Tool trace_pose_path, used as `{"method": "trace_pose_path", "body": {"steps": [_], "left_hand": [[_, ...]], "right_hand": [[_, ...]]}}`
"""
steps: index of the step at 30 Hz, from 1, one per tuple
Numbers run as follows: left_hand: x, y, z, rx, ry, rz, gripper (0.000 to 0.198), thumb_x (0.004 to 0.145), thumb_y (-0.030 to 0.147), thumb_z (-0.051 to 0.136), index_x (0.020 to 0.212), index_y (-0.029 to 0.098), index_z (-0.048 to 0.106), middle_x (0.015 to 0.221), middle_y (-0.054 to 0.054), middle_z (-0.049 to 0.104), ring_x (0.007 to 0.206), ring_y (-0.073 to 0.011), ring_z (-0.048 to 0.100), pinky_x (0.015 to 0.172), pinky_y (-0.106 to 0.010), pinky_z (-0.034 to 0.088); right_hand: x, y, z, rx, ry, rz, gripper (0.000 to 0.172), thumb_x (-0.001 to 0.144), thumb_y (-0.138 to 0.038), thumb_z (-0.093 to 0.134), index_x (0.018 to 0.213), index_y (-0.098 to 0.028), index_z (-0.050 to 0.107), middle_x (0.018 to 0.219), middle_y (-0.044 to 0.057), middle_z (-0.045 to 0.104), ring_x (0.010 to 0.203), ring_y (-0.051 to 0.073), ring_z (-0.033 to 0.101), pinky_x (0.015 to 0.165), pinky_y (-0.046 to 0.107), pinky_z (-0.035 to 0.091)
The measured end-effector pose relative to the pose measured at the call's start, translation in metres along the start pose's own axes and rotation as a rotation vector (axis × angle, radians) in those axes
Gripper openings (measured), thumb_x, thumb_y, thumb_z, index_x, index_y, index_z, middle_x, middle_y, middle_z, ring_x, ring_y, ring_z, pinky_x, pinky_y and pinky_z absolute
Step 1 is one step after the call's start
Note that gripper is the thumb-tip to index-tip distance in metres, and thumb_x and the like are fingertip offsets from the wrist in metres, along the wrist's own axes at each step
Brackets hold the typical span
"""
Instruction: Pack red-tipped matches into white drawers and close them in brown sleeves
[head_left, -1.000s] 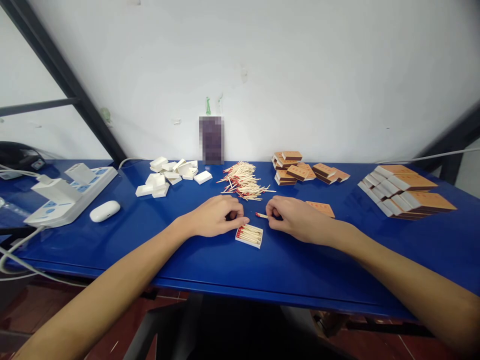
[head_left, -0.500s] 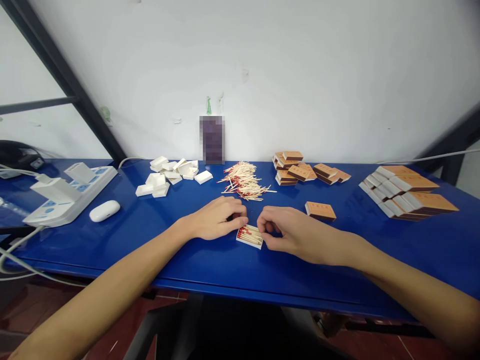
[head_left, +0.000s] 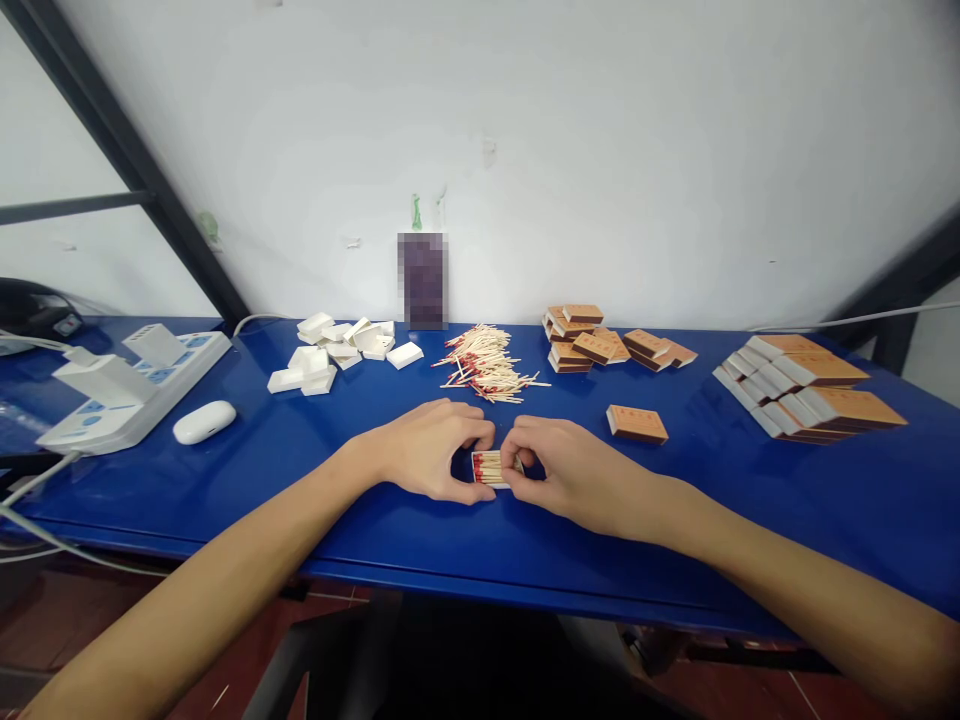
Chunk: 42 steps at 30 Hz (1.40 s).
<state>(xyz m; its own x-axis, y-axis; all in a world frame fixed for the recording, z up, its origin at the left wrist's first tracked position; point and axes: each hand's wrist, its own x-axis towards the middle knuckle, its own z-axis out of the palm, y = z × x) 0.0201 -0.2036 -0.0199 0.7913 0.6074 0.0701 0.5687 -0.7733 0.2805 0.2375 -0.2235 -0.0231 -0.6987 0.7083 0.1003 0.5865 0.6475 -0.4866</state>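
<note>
A small white matchbox tray (head_left: 489, 484) filled with red-tipped matches lies on the blue table between my hands. My left hand (head_left: 435, 450) curves around its left end, thumb at the near side and fingers at the far side. Over the tray's right part, my right hand (head_left: 559, 465) has its fingertips pinched together, hiding that end; what they hold, if anything, is hidden. Just behind is a heap of loose matches (head_left: 487, 365). An orange matchbox sleeve (head_left: 637, 423) lies to the right of my right hand.
White empty trays (head_left: 315, 365) are piled at back left. Orange sleeves (head_left: 577, 345) lie in a loose pile at back right, and stacked matchboxes (head_left: 817, 385) stand farther right. At left are a power strip (head_left: 135, 400) and a white earbud case (head_left: 205, 422).
My left thumb has moved down to the tray's near side, opening wider around it. My right hand has shifted left over the matches. The tray now sits straighter.
</note>
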Motion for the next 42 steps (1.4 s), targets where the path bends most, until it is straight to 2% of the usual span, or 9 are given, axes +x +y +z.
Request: {"method": "trace_pose_path", "body": {"steps": [11,14,19,30,33,35,37,40,42], "left_hand": [[-0.001,-0.001,0.0,0.003,0.012,0.0,0.041,0.076,0.057,0.069,0.084,0.019,0.056,0.078,0.002,0.055,0.073,-0.0154,0.053,0.07,-0.03,0.037],[-0.001,0.0,-0.001,-0.005,0.018,-0.004,0.04,0.076,0.057,0.069,0.085,0.019,0.058,0.078,0.001,0.055,0.073,-0.0153,0.053,0.07,-0.03,0.038],[0.0,0.0,-0.003,-0.011,0.005,-0.004,0.037,0.075,0.052,0.071,0.084,0.018,0.058,0.08,0.001,0.057,0.073,-0.015,0.053,0.07,-0.03,0.038],[-0.001,-0.004,-0.001,-0.002,0.013,0.004,0.042,0.075,0.056,0.069,0.082,0.018,0.055,0.078,0.001,0.056,0.071,-0.0155,0.052,0.068,-0.029,0.037],[-0.002,-0.005,-0.002,0.013,0.008,-0.003,0.041,0.077,0.057,0.067,0.085,0.019,0.056,0.079,0.001,0.056,0.073,-0.0156,0.053,0.07,-0.029,0.037],[-0.003,-0.005,-0.003,0.051,0.013,-0.03,0.038,0.077,0.054,0.067,0.085,0.019,0.056,0.079,0.001,0.056,0.072,-0.0158,0.053,0.07,-0.029,0.037],[-0.004,-0.006,-0.004,0.095,0.028,-0.067,0.035,0.077,0.051,0.066,0.085,0.019,0.056,0.079,0.001,0.057,0.071,-0.0162,0.053,0.07,-0.03,0.037],[-0.007,-0.006,-0.006,0.13,0.046,-0.089,0.037,0.077,0.052,0.066,0.093,0.02,0.058,0.085,0.0,0.059,0.074,-0.0172,0.055,0.073,-0.031,0.038],[-0.008,-0.006,-0.007,0.127,0.047,-0.072,0.037,0.078,0.051,0.066,0.099,0.02,0.059,0.09,0.0,0.06,0.077,-0.0175,0.056,0.075,-0.031,0.038]], "right_hand": [[-0.002,0.003,-0.002,-0.108,0.023,-0.088,0.009,0.087,-0.017,0.055,0.078,-0.02,0.058,0.083,0.003,0.06,0.072,0.015,0.055,0.065,0.029,0.041],[-0.004,0.002,-0.003,-0.139,0.045,-0.159,0.01,0.09,-0.019,0.052,0.088,-0.019,0.062,0.09,0.005,0.06,0.079,0.018,0.056,0.072,0.033,0.044],[-0.005,-0.001,-0.003,-0.185,0.031,-0.366,0.027,0.09,-0.019,0.053,0.114,-0.024,0.066,0.118,0.011,0.058,0.102,0.024,0.055,0.089,0.042,0.044],[-0.003,0.01,-0.001,-0.215,0.06,-0.435,0.024,0.092,-0.022,0.052,0.111,-0.023,0.067,0.123,0.009,0.06,0.1,0.021,0.058,0.089,0.04,0.044],[-0.003,0.013,-0.014,-0.401,0.132,-0.357,0.019,0.092,-0.024,0.052,0.101,-0.021,0.068,0.113,0.011,0.064,0.097,0.023,0.059,0.084,0.04,0.046],[-0.007,0.021,-0.029,-0.618,0.213,-0.208,0.016,0.086,-0.025,0.056,0.094,-0.018,0.068,0.11,0.014,0.065,0.1,0.029,0.06,0.082,0.042,0.046],[-0.017,0.037,-0.044,-0.759,0.234,-0.017,0.027,0.082,-0.029,0.059,0.105,-0.017,0.066,0.112,0.016,0.066,0.099,0.033,0.061,0.079,0.043,0.048],[-0.039,0.071,-0.059,-0.799,0.161,0.184,0.038,0.082,-0.032,0.056,0.117,-0.018,0.062,0.112,0.015,0.067,0.097,0.035,0.064,0.072,0.044,0.051],[-0.052,0.09,-0.062,-0.723,0.016,0.286,0.044,0.079,-0.03,0.058,0.121,-0.019,0.062,0.106,0.015,0.07,0.091,0.035,0.066,0.07,0.046,0.052]]}}
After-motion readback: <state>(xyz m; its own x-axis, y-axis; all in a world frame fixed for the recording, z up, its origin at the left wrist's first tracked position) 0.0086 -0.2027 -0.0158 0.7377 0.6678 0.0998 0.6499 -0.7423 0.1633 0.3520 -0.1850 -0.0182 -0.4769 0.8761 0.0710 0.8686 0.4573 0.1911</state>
